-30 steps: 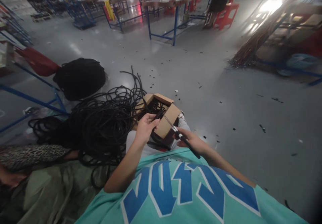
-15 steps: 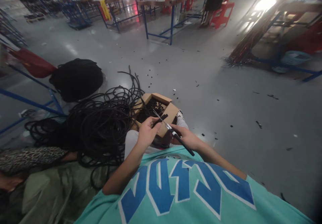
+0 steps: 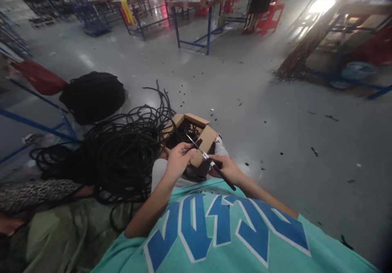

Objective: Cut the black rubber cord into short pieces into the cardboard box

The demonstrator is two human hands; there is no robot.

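My right hand (image 3: 226,167) grips black-handled scissors (image 3: 204,156) whose blades point up and left over an open cardboard box (image 3: 206,137). My left hand (image 3: 178,160) pinches a short piece of black tubing (image 3: 199,143) right at the blades. The box sits between my knees and holds several small black cut pieces. A big tangle of black tubing (image 3: 122,154) lies on the floor just left of the box.
A black bag (image 3: 92,96) and a blue metal frame (image 3: 39,121) stand to the left. Blue-legged work tables (image 3: 199,3) and a red stool (image 3: 269,13) are far back. Small black offcuts litter the grey floor (image 3: 275,113). Another person's leopard-print clothing (image 3: 33,189) shows at lower left.
Both hands have shifted slightly toward me with the scissors and tubing piece; the scissor blades have come down onto the tubing at my left fingertips.
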